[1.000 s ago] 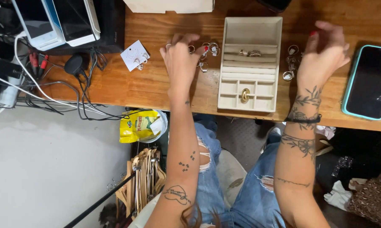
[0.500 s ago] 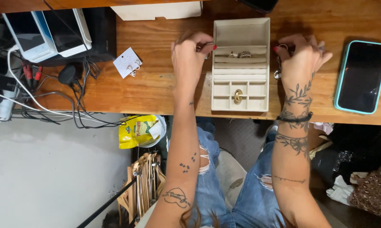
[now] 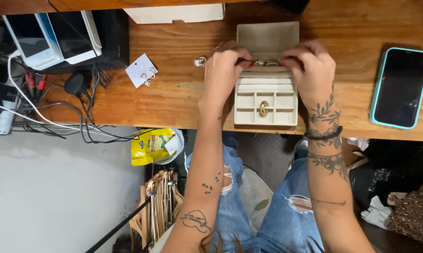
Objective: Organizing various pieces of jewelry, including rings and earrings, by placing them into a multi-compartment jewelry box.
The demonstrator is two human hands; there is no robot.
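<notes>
1. Hands meet over the open cream jewellery box (image 3: 266, 100), which sits at the front edge of the wooden desk (image 3: 174, 100), a little right of the middle, its lid tilted back toward the far edge.
2. The left hand (image 3: 224, 70) is curled, its fingertips pinching one end of a small chain of rings or a bracelet (image 3: 266, 62) – gold and dark pieces, too small to tell apart – across the box's upper section.
3. The right hand (image 3: 311, 68) pinches the other end of the same piece, knuckles bent, a black band at the wrist.
4. Step in hand, as I judge it: seating that piece into the padded rolls at the back of the tray. The front compartments are mostly bare, save a gold ring (image 3: 264, 107) in the middle one.
5. The next move likely calls for both hands to press evenly and let go together – a lopsided release could tip the piece off the rolls.
6. Left of the box lie a loose ring (image 3: 201, 61) and a white earring card (image 3: 141, 70); a teal-cased phone (image 3: 400, 87) lies near the right edge, well apart.
</notes>
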